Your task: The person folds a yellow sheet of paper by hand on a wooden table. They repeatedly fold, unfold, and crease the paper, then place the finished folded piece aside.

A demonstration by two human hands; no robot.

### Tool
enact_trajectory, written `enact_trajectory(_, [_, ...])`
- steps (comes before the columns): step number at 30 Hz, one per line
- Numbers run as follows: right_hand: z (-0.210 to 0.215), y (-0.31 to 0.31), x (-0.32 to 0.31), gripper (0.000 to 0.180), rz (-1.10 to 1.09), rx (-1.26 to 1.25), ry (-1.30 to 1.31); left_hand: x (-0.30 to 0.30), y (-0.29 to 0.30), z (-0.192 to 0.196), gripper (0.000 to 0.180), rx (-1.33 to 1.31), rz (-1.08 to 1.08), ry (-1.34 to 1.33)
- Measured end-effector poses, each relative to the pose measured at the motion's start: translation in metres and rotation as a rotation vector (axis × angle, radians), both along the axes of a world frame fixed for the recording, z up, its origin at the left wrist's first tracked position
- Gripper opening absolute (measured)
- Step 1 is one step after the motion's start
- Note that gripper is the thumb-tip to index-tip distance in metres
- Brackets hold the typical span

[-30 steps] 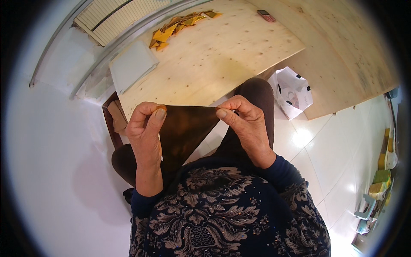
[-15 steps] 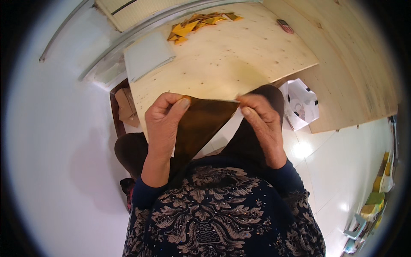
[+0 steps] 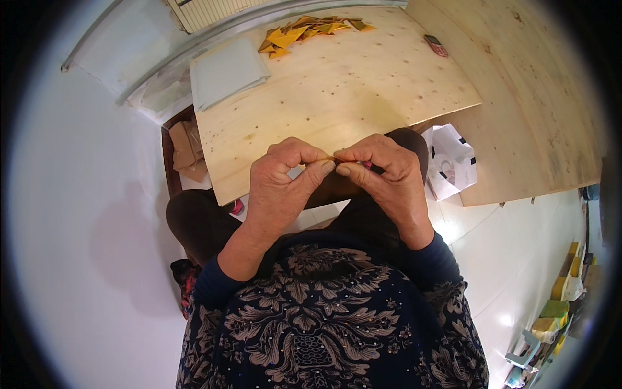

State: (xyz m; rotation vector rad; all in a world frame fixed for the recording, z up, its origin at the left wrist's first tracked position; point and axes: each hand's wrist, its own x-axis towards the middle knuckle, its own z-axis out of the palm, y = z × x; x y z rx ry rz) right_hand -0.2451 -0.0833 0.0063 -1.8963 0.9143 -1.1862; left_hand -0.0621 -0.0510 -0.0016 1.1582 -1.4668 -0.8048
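My left hand [image 3: 285, 178] and my right hand [image 3: 389, 178] meet thumb to thumb above my lap, just off the table's near edge. Both pinch the upper edge of a dark gold sheet of foil paper [image 3: 335, 188], which hangs between them and is mostly hidden by my fingers. At the far side of the table lies a heap of folded gold paper pieces [image 3: 304, 31]. Left of it rests a stack of pale grey sheets [image 3: 228, 72].
The wooden table [image 3: 337, 97] spans the space ahead. A red mobile phone [image 3: 436, 45] lies at its far right, near a wooden panel [image 3: 531, 97]. Below the table's right corner stands a white bag [image 3: 450, 162]. Brown cardboard [image 3: 186, 149] sits at the left.
My hands have come together from opposite ends of the paper's top edge. The left moved right and the right moved left, and the sheet now shows much less.
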Motion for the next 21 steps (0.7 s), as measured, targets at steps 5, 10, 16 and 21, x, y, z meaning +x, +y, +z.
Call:
enact_trajectory(5, [-0.002,0.005,-0.004,0.015,-0.034,-0.077,0.089,-0.001,0.003,-0.001,0.005,-0.002,-0.035,0.001])
enact_trajectory(10, [-0.001,0.006,-0.004,0.017,-0.02,-0.076,0.066,0.0,0.004,0.0,0.005,0.014,-0.05,-0.022])
enact_trajectory(16, [0.0,0.008,-0.011,0.015,0.012,0.042,0.066,0.0,0.003,0.005,0.008,0.128,-0.1,-0.009])
enact_trajectory(21, [-0.001,0.007,-0.013,0.014,-0.02,0.022,0.038,-0.003,0.002,0.006,0.01,0.213,-0.078,0.042])
